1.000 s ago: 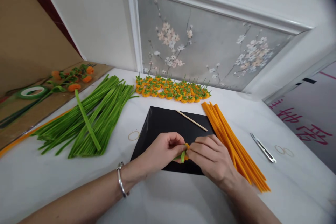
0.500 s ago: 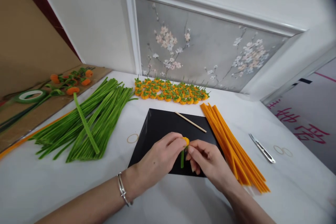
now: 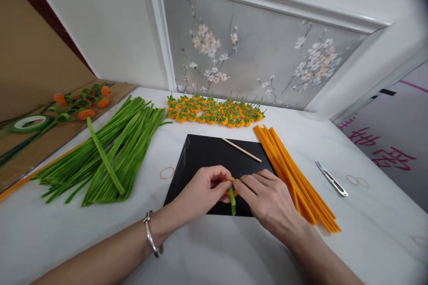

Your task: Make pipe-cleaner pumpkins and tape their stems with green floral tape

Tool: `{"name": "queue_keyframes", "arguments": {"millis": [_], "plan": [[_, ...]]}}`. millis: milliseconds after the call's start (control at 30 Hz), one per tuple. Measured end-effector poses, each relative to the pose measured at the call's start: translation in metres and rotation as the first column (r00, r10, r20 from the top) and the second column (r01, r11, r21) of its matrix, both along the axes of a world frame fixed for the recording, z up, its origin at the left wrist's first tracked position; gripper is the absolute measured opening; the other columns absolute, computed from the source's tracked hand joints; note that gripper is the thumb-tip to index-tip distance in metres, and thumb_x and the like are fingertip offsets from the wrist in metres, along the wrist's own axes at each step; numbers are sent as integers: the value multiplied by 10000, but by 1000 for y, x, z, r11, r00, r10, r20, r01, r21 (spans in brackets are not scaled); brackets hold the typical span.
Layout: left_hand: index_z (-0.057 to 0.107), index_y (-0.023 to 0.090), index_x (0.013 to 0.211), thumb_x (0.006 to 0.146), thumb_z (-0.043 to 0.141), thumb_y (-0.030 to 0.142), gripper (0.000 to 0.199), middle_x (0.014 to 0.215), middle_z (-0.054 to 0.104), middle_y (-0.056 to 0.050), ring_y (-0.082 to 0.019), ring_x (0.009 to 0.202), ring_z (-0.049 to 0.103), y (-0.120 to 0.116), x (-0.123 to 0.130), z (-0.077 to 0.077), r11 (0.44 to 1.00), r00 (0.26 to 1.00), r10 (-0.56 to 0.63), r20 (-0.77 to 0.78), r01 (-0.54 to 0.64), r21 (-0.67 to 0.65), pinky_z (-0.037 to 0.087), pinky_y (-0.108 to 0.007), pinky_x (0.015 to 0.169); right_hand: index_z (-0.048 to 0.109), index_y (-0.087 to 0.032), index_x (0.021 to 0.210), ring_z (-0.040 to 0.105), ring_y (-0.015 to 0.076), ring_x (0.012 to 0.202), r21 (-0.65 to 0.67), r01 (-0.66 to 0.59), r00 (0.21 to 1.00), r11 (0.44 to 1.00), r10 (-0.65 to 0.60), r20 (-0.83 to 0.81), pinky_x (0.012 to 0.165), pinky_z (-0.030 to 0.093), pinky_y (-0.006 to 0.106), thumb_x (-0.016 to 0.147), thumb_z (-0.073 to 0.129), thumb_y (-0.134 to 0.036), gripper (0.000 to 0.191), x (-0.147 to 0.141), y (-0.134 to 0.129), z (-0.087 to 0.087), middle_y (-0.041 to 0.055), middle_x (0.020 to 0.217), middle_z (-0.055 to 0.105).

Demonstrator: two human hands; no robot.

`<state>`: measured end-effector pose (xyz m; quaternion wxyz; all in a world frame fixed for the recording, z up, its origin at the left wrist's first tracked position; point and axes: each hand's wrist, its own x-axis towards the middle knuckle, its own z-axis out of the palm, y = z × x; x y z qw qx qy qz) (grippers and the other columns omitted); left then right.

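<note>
Between my fingertips is a small orange pipe-cleaner pumpkin, largely covered by my hands. A short green pipe-cleaner piece (image 3: 233, 202) sticks out from it toward me. My left hand (image 3: 203, 189) pinches the pumpkin from the left, thumb and fingers closed on it. My right hand (image 3: 264, 193) comes in from the other side, its fingertips pressed together at the base of the green piece. Both hands are over a black mat (image 3: 209, 153). A thin wooden stick (image 3: 240, 149) lies across the mat's far part.
Green pipe cleaners (image 3: 113, 156) spread at left, orange pipe cleaners (image 3: 294, 173) at right. Several finished pumpkins (image 3: 212, 118) stand in rows by the wall. Small snips (image 3: 331, 179) and rubber bands (image 3: 357, 181) lie far right. Green tape (image 3: 31, 122) rests on cardboard at left.
The pumpkin has been turned, so its green piece now points toward me over the orange. My right hand has rolled over, its back now facing up. The camera view has shifted slightly.
</note>
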<state>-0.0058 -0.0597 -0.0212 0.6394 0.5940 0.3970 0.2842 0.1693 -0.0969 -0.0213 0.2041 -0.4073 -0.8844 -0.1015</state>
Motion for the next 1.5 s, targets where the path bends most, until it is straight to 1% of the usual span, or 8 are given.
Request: {"name": "queue_keyframes", "arguments": {"millis": [200,367,500,567,767,967,1200,1500], "plan": [[516,139,746,806,614,264,170,653,515,50,-57,586,507,-4,1,9,994,991,75,111,-65,-90,473,-176,580,586,-190,987,637,140,675,-311,104,837,945,-252,-486,654,452,254,928,493,-248,125,8,5,-10,27,790,687],[553,142,797,829,603,342,209,759,530,30,-76,711,542,-6,2,8,987,984,139,107,-130,-90,533,-216,711,528,-199,869,607,119,532,-681,-119,558,723,-518,-648,495,489,225,926,466,-402,220,5,0,-5,1,672,628],[537,145,767,865,541,408,281,783,525,21,-94,764,554,-7,2,8,988,981,140,131,-128,-91,550,-280,798,470,-198,879,627,123,534,-769,-374,413,518,-650,-638,479,501,216,852,587,-381,218,-6,-3,-3,-25,635,619],[511,148,739,867,532,412,295,756,511,28,-94,741,560,-7,3,7,989,981,130,142,-118,-88,553,-298,802,454,-203,885,626,116,547,-768,-422,389,482,-669,-633,501,506,215,825,616,-310,204,-10,-3,-6,-34,647,628],[500,182,954,761,665,335,296,807,630,-6,-152,748,631,1,0,0,981,981,170,-90,-159,114,544,-305,730,453,-224,923,586,109,550,-772,-317,537,552,-566,-625,520,476,220,834,530,-187,123,-8,-4,-12,-57,644,615],[659,168,917,804,569,257,169,874,689,-45,-170,794,626,5,-6,-1,966,975,2,-223,56,253,504,-265,696,506,-215,914,579,122,607,-720,-168,674,673,-455,-582,563,435,228,805,529,-158,126,-8,-6,-4,-32,683,650],[653,137,850,789,565,203,125,761,652,-27,-126,662,588,3,-5,1,985,995,9,-97,8,170,494,-244,644,542,-196,880,563,123,620,-701,-229,591,675,-475,-651,545,440,231,817,559,-214,68,-2,-2,-12,-2,718,634],[690,128,782,764,609,174,95,721,688,-34,-125,660,603,0,-2,0,984,996,61,-61,-50,169,487,-226,643,534,-189,837,582,103,606,-679,-445,230,584,-658,-717,575,496,240,714,743,-345,288,-10,-1,-3,-21,733,610]]}}
